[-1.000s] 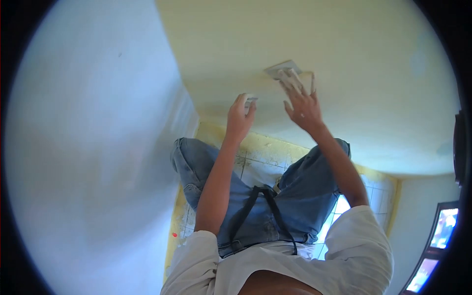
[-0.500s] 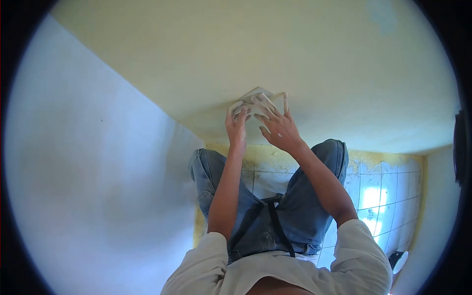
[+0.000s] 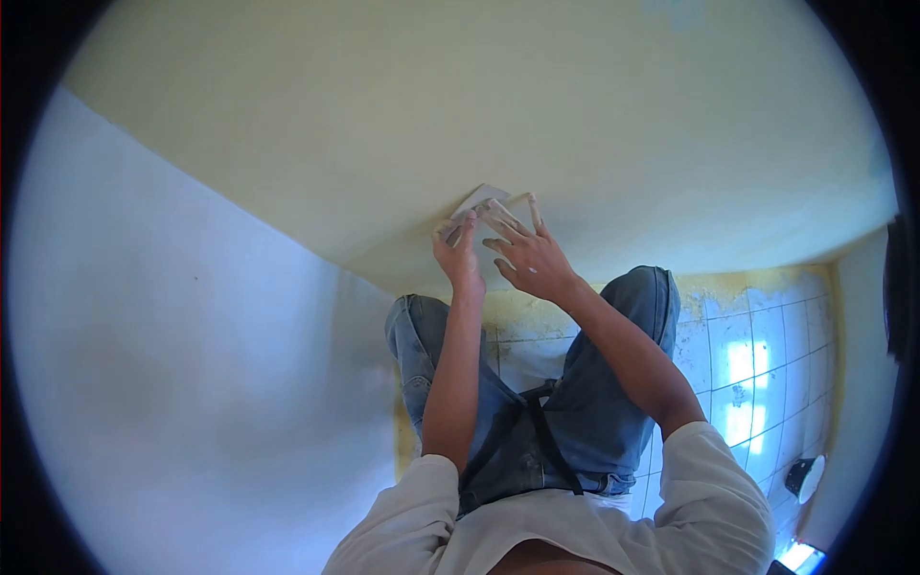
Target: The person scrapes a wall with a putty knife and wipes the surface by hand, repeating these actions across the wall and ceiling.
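Observation:
A thin, flat, pale grey piece (image 3: pixel 478 197) with a straight edge lies tilted against the yellowish wall (image 3: pixel 575 105). I cannot make out whether it is a scraper blade or a stiff sheet. My left hand (image 3: pixel 459 247) grips its lower left side, thumb up and fingers curled behind. My right hand (image 3: pixel 533 257) has its fingers spread, with some fingertips pressing on the piece's lower right part and another finger stretched against the wall. Whitish dust or paste coats the fingers of both hands.
A white wall (image 3: pixel 192 335) meets the yellowish one at a corner on my left. My bent knees (image 3: pixel 642 297) come close to the wall's foot. White floor tiles (image 3: pixel 724 335) are stained. A round black-and-white object (image 3: pixel 805 477) is at the lower right.
Both hands and the flat piece have shifted slightly left and down in view. The camera has also tilted a little, so the wall corner sits lower.

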Demonstrator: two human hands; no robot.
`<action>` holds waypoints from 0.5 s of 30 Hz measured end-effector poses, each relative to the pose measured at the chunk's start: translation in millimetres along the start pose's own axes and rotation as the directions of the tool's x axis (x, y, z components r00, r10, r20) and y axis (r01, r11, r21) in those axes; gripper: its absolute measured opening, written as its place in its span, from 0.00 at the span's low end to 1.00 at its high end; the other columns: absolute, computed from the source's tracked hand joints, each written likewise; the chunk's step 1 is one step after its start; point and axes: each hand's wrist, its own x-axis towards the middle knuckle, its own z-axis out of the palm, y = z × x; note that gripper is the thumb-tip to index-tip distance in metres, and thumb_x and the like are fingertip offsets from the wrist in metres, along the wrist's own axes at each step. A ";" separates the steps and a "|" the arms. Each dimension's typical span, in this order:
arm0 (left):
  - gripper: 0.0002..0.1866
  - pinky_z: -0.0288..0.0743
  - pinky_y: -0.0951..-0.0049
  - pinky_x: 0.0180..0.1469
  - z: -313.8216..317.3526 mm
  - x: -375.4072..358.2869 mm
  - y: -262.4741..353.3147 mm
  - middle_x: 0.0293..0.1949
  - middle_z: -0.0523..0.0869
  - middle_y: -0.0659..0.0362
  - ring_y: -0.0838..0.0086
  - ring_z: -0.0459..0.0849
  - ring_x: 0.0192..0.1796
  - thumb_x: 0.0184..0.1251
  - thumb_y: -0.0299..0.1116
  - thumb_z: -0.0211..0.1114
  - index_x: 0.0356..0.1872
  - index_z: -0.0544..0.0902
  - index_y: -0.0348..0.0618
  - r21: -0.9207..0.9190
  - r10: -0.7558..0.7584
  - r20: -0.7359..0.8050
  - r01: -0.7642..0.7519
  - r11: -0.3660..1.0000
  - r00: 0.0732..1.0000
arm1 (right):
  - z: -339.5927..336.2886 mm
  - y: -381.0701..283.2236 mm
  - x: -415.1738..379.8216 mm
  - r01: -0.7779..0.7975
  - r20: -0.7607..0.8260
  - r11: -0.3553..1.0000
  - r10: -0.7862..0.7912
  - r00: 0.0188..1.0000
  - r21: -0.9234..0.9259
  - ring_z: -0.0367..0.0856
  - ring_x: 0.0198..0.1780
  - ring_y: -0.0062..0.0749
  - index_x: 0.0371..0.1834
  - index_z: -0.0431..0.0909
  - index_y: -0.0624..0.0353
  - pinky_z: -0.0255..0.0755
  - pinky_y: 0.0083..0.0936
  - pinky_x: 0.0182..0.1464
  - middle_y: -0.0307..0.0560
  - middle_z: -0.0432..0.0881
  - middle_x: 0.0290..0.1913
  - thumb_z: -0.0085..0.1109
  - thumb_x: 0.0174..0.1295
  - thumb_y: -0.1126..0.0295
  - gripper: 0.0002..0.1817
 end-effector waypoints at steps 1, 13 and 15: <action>0.21 0.76 0.68 0.58 -2.1 -0.5 -1.6 0.50 0.85 0.56 0.71 0.83 0.51 0.68 0.34 0.82 0.52 0.78 0.42 0.009 0.004 -0.008 -0.004 1.000 1.000 | 0.6 -0.7 -1.9 -0.010 0.013 1.000 0.010 1.000 0.004 0.48 0.91 0.35 0.60 0.87 0.52 0.31 0.70 0.88 0.44 0.70 0.82 0.67 0.65 0.64 0.20; 0.31 0.79 0.70 0.52 -56.0 -37.2 43.8 0.43 0.85 0.55 0.72 0.84 0.47 0.61 0.37 0.87 0.55 0.75 0.38 0.316 0.236 0.017 -0.230 0.920 0.972 | -16.5 23.1 -33.4 -0.306 0.265 0.754 0.180 0.947 0.581 0.79 0.64 0.52 0.60 0.83 0.52 0.74 0.45 0.69 0.52 0.81 0.58 0.62 0.57 0.83 0.25; 0.32 0.81 0.69 0.52 -78.6 -38.0 54.7 0.43 0.85 0.53 0.71 0.84 0.47 0.61 0.36 0.87 0.57 0.74 0.37 0.420 0.225 0.122 -0.256 0.870 0.967 | 10.5 34.5 -45.4 -0.033 0.037 0.832 0.015 0.999 0.554 0.83 0.60 0.48 0.59 0.83 0.54 0.79 0.42 0.63 0.51 0.82 0.56 0.66 0.57 0.81 0.24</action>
